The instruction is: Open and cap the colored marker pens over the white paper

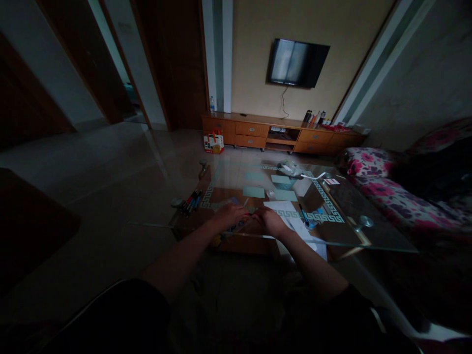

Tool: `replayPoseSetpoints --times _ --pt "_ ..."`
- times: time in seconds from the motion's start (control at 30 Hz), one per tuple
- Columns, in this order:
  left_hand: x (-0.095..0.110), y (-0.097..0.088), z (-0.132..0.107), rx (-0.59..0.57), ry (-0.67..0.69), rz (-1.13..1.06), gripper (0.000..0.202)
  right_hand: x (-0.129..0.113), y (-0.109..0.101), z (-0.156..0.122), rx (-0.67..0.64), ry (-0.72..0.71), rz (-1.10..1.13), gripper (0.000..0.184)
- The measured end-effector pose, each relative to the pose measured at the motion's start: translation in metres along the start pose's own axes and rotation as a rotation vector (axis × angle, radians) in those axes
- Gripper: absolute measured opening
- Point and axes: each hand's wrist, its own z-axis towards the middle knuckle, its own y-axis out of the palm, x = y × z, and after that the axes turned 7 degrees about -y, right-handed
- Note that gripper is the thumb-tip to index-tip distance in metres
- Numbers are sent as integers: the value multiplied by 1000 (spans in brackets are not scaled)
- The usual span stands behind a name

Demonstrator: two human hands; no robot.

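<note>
My left hand [231, 216] and my right hand [271, 221] meet above the near edge of the glass coffee table [236, 177]. Both are closed, fingertips almost touching. Between them shows a small red and black part of a pen [248, 214], mostly hidden by the fingers. A thin pale stick [246, 201] pokes up beside my left fingers. Beneath the left hand lie small dark and blue pieces [236, 226], too dim to tell apart. To the left is a pile of red, blue and black pens [191, 202]. White paper sheets [283, 211] lie under and beyond my right hand.
A blue and black pen [304, 215] lies right of the paper. Farther back are a basket with a plastic bag [291, 168] and a white card [331, 181]. A flowered sofa [391, 196] stands right; a TV cabinet [254, 129] and a carrier bag [214, 143] are beyond.
</note>
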Motion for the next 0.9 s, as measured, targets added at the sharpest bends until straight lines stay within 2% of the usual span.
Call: replayPoseSetpoints --times 0.2,0.4,0.73,0.9 --pt "1 3 -1 -73 -26 -12 30 5 2 -1 11 -18 -3 24" --pt "6 -4 -5 -56 -72 -38 23 13 6 -4 75 70 -35 13" --pt "6 -8 -4 -56 -74 -12 26 12 7 -6 128 30 7 36" --pt "3 -3 -4 -61 -79 8 23 16 9 -8 166 -6 81 9"
